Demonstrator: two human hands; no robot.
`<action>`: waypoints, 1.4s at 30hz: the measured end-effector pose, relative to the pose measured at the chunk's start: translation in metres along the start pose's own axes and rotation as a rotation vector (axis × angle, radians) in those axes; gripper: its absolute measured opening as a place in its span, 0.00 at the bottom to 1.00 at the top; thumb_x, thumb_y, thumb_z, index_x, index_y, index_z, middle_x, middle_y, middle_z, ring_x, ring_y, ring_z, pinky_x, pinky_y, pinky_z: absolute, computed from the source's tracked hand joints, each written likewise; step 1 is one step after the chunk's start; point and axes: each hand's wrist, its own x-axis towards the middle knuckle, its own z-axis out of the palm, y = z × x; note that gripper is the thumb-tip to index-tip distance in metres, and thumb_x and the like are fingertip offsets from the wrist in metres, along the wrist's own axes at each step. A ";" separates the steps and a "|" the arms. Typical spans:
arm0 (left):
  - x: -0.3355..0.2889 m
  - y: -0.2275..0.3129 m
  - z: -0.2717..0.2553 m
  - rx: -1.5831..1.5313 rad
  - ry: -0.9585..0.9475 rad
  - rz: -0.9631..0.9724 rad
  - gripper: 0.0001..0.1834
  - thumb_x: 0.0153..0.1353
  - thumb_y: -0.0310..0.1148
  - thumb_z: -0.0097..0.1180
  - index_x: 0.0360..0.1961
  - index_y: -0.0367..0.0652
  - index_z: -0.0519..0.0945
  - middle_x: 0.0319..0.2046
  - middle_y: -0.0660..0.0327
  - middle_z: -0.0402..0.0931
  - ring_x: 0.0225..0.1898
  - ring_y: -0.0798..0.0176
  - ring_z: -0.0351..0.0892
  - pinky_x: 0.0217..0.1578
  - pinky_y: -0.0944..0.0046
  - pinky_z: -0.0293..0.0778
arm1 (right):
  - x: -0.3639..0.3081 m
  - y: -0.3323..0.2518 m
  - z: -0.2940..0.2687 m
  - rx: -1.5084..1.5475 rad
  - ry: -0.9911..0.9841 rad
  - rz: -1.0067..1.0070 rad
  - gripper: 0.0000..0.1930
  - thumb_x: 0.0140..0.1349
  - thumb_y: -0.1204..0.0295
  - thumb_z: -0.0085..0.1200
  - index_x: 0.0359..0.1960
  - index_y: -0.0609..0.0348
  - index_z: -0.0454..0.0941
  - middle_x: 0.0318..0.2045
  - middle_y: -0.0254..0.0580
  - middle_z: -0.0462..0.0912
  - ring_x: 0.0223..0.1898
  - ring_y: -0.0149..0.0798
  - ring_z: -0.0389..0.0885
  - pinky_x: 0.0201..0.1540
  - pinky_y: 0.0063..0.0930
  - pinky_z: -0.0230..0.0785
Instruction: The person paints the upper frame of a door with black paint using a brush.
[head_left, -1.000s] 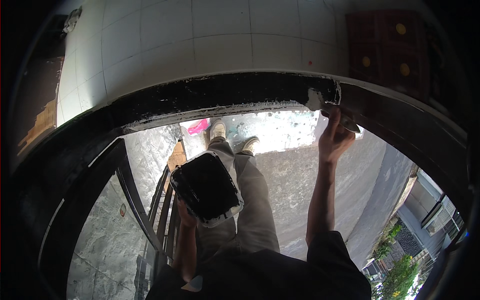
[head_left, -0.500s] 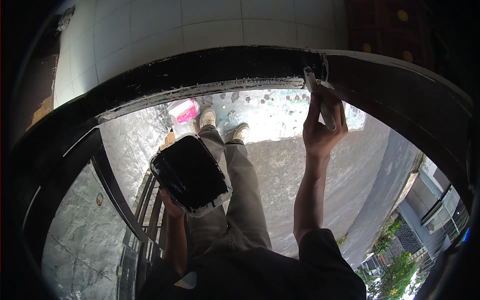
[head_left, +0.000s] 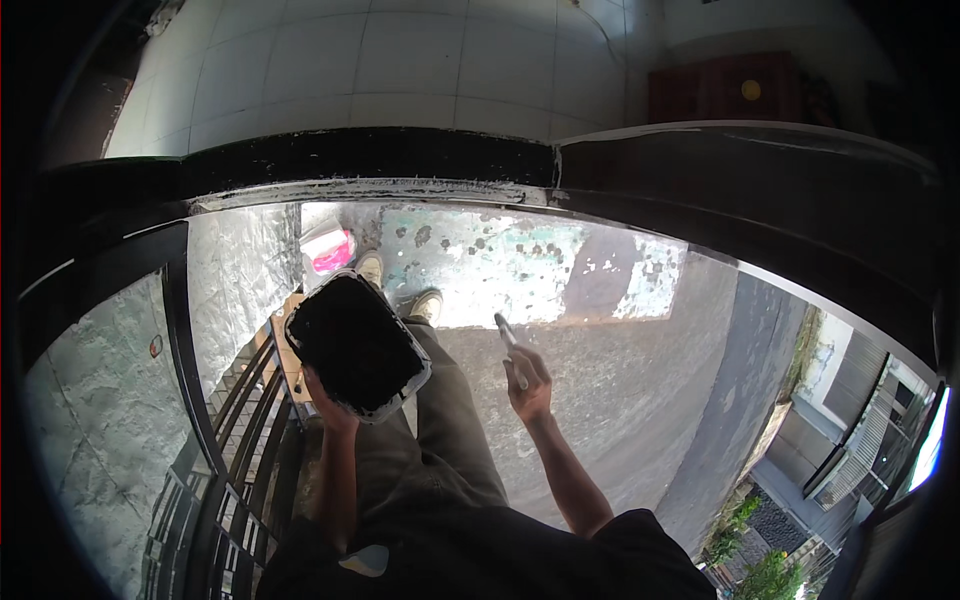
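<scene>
My left hand (head_left: 328,402) is wrapped round the side of a rounded rectangular tub (head_left: 428,376), pale at the rim and black inside with what looks like paint. In my right hand (head_left: 530,388) is a slim paintbrush (head_left: 507,337), its dark tip pointing up and away, clear of any surface. Beyond both hands a wide beam (head_left: 360,155) crosses the view. Its left stretch is glossy black with a scraped, whitish lower edge; the right stretch (head_left: 740,185) looks duller and brownish, with a pale joint line between the two.
Dark metal railings (head_left: 255,400) and a crumpled grey wall covering (head_left: 245,285) stand at left. A pink and white bag (head_left: 330,248) lies on the floor near my shoes (head_left: 427,305). White tiles (head_left: 410,60) and a dark red cabinet (head_left: 720,90) lie beyond the beam.
My right hand has come away from the beam with the paintbrush, down and to the left. The tub has shifted slightly left, still held. My view has shifted too.
</scene>
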 end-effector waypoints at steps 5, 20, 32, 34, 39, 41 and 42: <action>-0.018 0.007 0.017 -0.112 0.033 -0.207 0.37 0.66 0.43 0.50 0.67 0.32 0.51 0.64 0.40 0.56 0.64 0.40 0.59 0.63 0.46 0.56 | -0.189 0.099 -0.062 -0.362 -0.126 0.676 0.09 0.57 0.65 0.59 0.30 0.58 0.80 0.29 0.50 0.82 0.34 0.52 0.81 0.37 0.42 0.72; 0.108 0.099 -0.002 -1.555 -0.041 -0.823 0.29 0.73 0.46 0.31 0.68 0.40 0.54 0.67 0.55 0.55 0.66 0.59 0.57 0.66 0.57 0.54 | -0.403 0.188 -0.080 -0.572 0.089 0.890 0.14 0.45 0.62 0.65 0.20 0.60 0.77 0.19 0.44 0.81 0.26 0.44 0.81 0.34 0.41 0.73; 0.195 0.127 -0.056 -1.518 -0.128 -0.561 0.31 0.71 0.52 0.36 0.69 0.49 0.55 0.64 0.60 0.61 0.65 0.60 0.60 0.64 0.58 0.57 | -0.244 0.109 -0.012 -0.181 0.460 1.036 0.15 0.47 0.55 0.64 0.27 0.52 0.82 0.23 0.40 0.83 0.27 0.41 0.83 0.33 0.37 0.75; 0.201 0.135 -0.066 -1.497 -0.166 -0.534 0.31 0.71 0.52 0.36 0.69 0.50 0.55 0.64 0.60 0.62 0.65 0.60 0.61 0.64 0.58 0.57 | -0.248 0.083 -0.003 -0.147 0.467 1.099 0.16 0.49 0.52 0.61 0.29 0.50 0.83 0.24 0.39 0.84 0.28 0.41 0.83 0.34 0.37 0.76; 0.233 0.161 -0.091 -1.568 -0.259 -0.545 0.31 0.70 0.53 0.38 0.68 0.49 0.57 0.64 0.61 0.62 0.65 0.60 0.61 0.64 0.58 0.58 | -0.218 0.039 -0.015 -0.145 0.681 1.103 0.12 0.55 0.64 0.58 0.27 0.62 0.81 0.21 0.54 0.82 0.26 0.52 0.83 0.30 0.43 0.74; 0.239 0.151 -0.072 -1.529 -0.296 -0.558 0.31 0.69 0.54 0.39 0.68 0.49 0.58 0.63 0.61 0.64 0.64 0.60 0.62 0.64 0.58 0.59 | -0.199 0.037 -0.023 0.057 0.781 1.090 0.14 0.55 0.62 0.59 0.26 0.63 0.81 0.23 0.54 0.82 0.28 0.52 0.84 0.31 0.41 0.74; 0.246 0.157 -0.072 -1.599 -0.363 -0.521 0.31 0.69 0.53 0.40 0.67 0.49 0.59 0.62 0.60 0.65 0.63 0.60 0.64 0.63 0.58 0.60 | -0.192 0.039 -0.019 0.127 0.867 1.048 0.16 0.55 0.60 0.59 0.27 0.63 0.81 0.24 0.55 0.83 0.29 0.52 0.84 0.31 0.40 0.75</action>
